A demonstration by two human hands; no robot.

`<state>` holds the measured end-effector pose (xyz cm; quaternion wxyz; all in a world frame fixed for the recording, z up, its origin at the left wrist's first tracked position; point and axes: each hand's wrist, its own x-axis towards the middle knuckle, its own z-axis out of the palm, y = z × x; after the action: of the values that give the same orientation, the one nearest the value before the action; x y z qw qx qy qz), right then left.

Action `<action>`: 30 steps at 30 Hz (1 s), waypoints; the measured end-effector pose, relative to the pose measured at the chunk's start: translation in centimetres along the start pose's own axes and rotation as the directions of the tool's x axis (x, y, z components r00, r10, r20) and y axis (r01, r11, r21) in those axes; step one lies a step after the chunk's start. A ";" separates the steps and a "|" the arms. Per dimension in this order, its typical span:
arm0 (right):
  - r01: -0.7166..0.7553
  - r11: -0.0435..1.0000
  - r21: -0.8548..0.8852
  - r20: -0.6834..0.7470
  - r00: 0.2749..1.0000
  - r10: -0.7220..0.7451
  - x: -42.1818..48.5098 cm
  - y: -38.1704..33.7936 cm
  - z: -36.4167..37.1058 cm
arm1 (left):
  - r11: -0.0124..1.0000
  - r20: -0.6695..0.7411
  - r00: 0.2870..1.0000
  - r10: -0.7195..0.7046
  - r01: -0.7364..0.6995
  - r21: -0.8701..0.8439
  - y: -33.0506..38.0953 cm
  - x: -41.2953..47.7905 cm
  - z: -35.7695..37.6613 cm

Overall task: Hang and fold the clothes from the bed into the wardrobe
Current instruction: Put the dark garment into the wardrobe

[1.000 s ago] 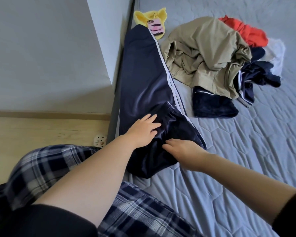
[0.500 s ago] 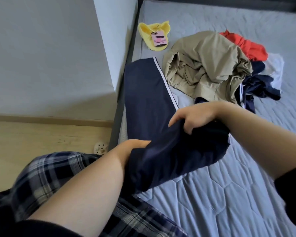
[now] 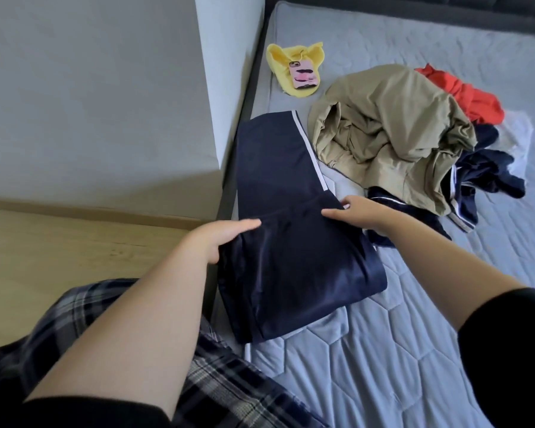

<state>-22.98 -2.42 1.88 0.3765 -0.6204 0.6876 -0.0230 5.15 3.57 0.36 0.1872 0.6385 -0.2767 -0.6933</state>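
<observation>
The navy track pants [image 3: 291, 242] now lie folded over on the grey mattress [image 3: 414, 350], left hand [image 3: 217, 239] and right hand [image 3: 357, 213] pinching the fold's edge.

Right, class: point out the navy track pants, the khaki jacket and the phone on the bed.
navy track pants [image 3: 275, 168], head view, on the flat upper leg panel.
khaki jacket [image 3: 393, 118], head view, on the crumpled top fabric.
phone [image 3: 397, 76], head view, on its pink case back.
</observation>
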 end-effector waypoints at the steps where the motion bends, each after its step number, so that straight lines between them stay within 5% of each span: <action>1: -0.022 0.994 0.104 0.013 1.000 0.020 -0.2 0.6 0.4 | 0.998 -0.017 0.999 0.032 -0.031 0.045 -0.2 0.4 0.3; 6: -0.039 0.901 0.432 -0.074 0.994 0.079 -1.4 1.9 1.5 | 0.952 -0.079 0.959 0.271 -0.279 -0.123 0.8 1.2 1.5; 8: -0.026 0.813 0.581 -0.169 0.974 0.152 -1.6 2.2 1.8 | 0.923 -0.244 0.924 0.296 -0.342 -0.177 0.9 1.8 1.5; 9: -0.021 0.833 0.552 -0.235 0.955 0.180 -1.7 2.2 2.0 | 0.936 -0.371 0.879 0.301 -0.347 -0.061 0.8 2.1 1.3; 11: -0.056 0.970 0.236 -0.394 0.907 0.148 -1.5 2.4 2.8 | 0.896 -0.565 0.720 0.404 -0.188 0.402 0.2 2.4 1.2; 12: -0.057 0.997 0.050 -0.470 0.879 0.074 -1.6 2.4 3.4 | 0.793 -0.567 0.627 0.535 -0.141 0.592 0.1 2.2 1.4; 14: 0.098 0.966 -0.239 -0.585 0.780 -0.224 -2.0 1.8 4.3 | 0.476 -0.330 0.451 0.829 -0.259 0.841 0.2 1.9 2.5; 15: 0.206 0.905 -0.371 -0.592 0.699 -0.402 -2.1 1.5 4.6 | 0.296 -0.142 0.419 0.897 -0.327 0.898 0.2 1.9 3.4; 17: 0.279 0.752 -0.598 -0.403 0.706 -0.583 -1.9 1.1 5.1 | 0.086 0.149 0.546 0.824 -0.381 0.921 -0.6 2.3 4.7; 19: 0.237 0.689 -0.684 -0.190 0.855 -0.483 -1.9 1.2 5.6 | 0.079 0.195 0.796 0.574 -0.291 0.953 -1.9 3.0 5.4; 20: 0.217 0.697 -0.684 -0.159 0.888 -0.432 -1.8 1.3 5.8 | 0.080 0.175 0.852 0.493 -0.245 0.966 -2.4 3.4 5.5; 23: 0.357 0.713 -0.603 -0.186 0.806 -0.561 -3.2 0.8 6.0 | 0.107 0.165 0.851 0.498 -0.249 0.963 -2.5 3.7 5.0; 27: 0.584 0.414 -0.698 0.087 0.643 -0.761 -6.7 1.6 7.3 | 0.102 0.179 0.844 0.505 -0.264 0.959 -2.6 3.4 4.5; 30: 0.576 0.256 -0.776 0.254 0.657 -0.710 -8.8 2.9 8.4 | 0.119 0.172 0.837 0.519 -0.270 0.956 -2.8 3.3 4.6</action>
<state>-21.29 9.50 -1.24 -0.0445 -0.9389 0.3278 0.0949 0.47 4.35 -3.86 -0.0368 0.5842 -0.7774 -0.2301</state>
